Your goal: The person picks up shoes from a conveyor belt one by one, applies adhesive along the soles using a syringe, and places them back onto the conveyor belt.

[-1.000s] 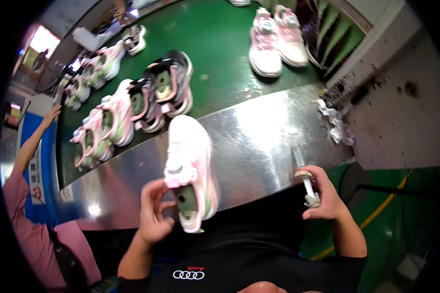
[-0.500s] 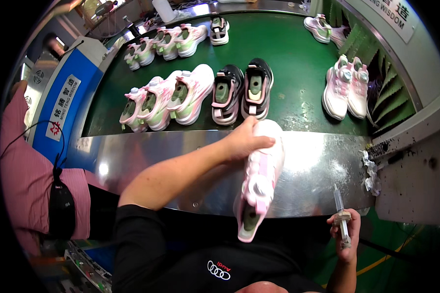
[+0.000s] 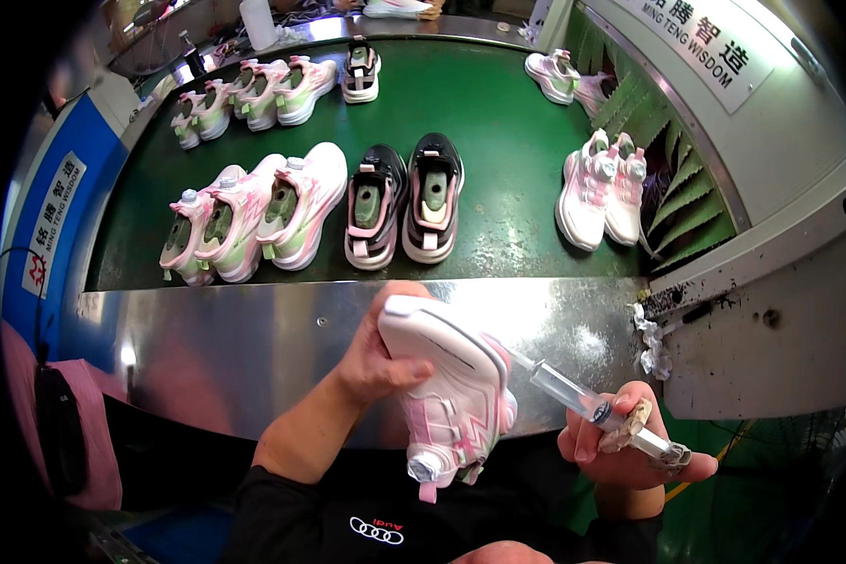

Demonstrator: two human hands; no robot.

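A pink-and-white sneaker (image 3: 453, 362) is gripped at its toe end by my left hand (image 3: 371, 352), tilted so its side and sole edge show. A dial and a pink pull tab sit at its lower end. In my right hand (image 3: 620, 446) is a clear syringe (image 3: 566, 390), its flange wrapped in dirty, whitish material and its plunger end by my fingers. The thin tip points at the sneaker's sole edge; whether it touches cannot be made out. Just beyond, two black sneakers with pink trim (image 3: 432, 193) stand side by side.
Rows of pink-and-white sneakers (image 3: 296, 202) stand left on the green conveyor belt (image 3: 508, 141); a pair (image 3: 602, 193) stands right, beside green strip curtains (image 3: 691, 211). A steel ledge (image 3: 226, 348) borders the belt's near side. Crumpled white scraps (image 3: 653, 348) hang at its right end.
My left hand has turned the sneaker over onto its side, heel end still low. My right hand has brought the syringe up and left to its sole. The whole view has shifted right.
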